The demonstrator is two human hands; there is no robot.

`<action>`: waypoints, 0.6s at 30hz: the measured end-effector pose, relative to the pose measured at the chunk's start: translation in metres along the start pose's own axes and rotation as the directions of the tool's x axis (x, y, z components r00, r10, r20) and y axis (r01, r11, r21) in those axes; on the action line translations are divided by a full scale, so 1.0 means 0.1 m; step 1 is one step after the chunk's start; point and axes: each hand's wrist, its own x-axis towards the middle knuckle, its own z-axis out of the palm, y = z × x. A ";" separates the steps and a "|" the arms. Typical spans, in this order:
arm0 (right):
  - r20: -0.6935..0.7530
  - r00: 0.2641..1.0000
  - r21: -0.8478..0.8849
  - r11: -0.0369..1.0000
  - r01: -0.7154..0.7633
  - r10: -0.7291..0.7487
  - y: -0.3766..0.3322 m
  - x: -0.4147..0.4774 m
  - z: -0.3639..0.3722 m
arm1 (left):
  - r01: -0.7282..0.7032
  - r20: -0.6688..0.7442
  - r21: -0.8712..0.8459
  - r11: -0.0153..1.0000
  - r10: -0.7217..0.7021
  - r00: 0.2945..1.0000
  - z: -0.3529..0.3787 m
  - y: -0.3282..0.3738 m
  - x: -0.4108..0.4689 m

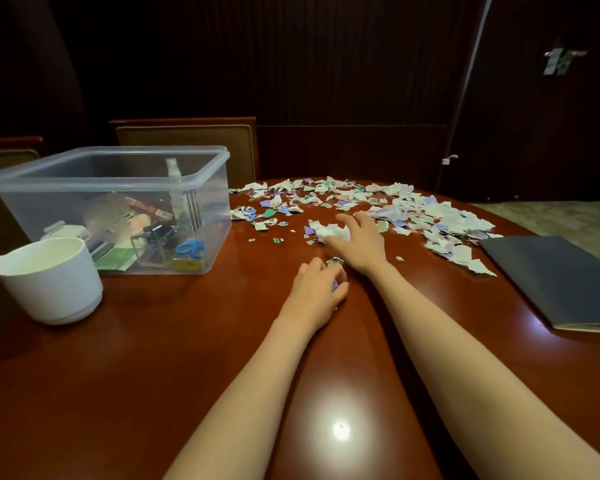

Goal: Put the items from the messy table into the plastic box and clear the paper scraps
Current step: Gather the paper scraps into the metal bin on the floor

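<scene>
Room: we face a dark panelled wall, with a brown padded chair (187,140) pushed up to the far edge.
Table: a glossy reddish-brown wooden table (153,358) carries everything, and a bright lamp reflection sits between our forearms.
Paper scraps: torn white, blue, purple and green paper scraps (378,206) lie in a wide band across the far middle and right of the table, with a few loose bits nearer us.
Left hand: our left hand (321,285) rests on the table close in front of us. Its grip is curled tight round a small wad of scraps, and a blue piece shows between the fingers.
Right hand: our right hand (355,240) reaches further out, palm down. Its grip is apart, with the fingers spread over a crumpled white clump at the near edge of the scraps.
Plastic box: the clear rectangular plastic box (108,178) stands lidless at far left, well apart from both hands.
Box contents: we make out blue-handled scissors (189,249), a black binder clip (160,232), a slim clear spray bottle (174,174) and a green packet (116,259); the rest is too blurred to tell.
White tub: a round white plastic tub (49,278) sits just in front of the box's left corner.
Folder: a flat dark grey folder (551,282) lies at right, its far corner beside the scraps.
</scene>
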 end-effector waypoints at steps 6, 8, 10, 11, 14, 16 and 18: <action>0.320 0.947 -0.220 0.974 0.060 0.014 -0.05 0.23 0.13 | 0.022 0.001 0.047 0.999 -0.022 1.000 0.01 0.00 0.03; 0.273 0.962 -0.137 0.988 0.073 -0.034 -0.03 0.21 0.13 | 0.026 -0.004 0.055 0.998 -0.025 1.000 0.01 0.02 0.01; 0.209 0.976 -0.018 0.998 0.063 -0.058 -0.04 0.14 0.08 | 0.028 -0.011 0.063 0.998 -0.027 1.000 -0.01 0.05 -0.01; 0.192 0.980 0.019 0.998 0.056 -0.058 -0.05 0.11 0.06 | 0.027 -0.013 0.066 0.997 -0.026 1.000 -0.02 0.06 -0.02; 0.159 0.985 0.048 0.997 0.053 -0.060 -0.08 -0.04 0.00 | 0.022 -0.035 0.077 0.997 -0.019 0.999 -0.03 0.07 -0.03; 0.139 0.989 0.068 0.996 0.049 -0.058 -0.10 -0.15 -0.04 | 0.027 -0.057 0.091 0.995 -0.022 0.998 -0.03 0.08 -0.03; 0.128 0.990 0.075 0.996 0.048 -0.057 -0.10 -0.27 -0.05 | 0.040 -0.080 0.100 0.994 -0.032 0.996 -0.01 0.08 -0.04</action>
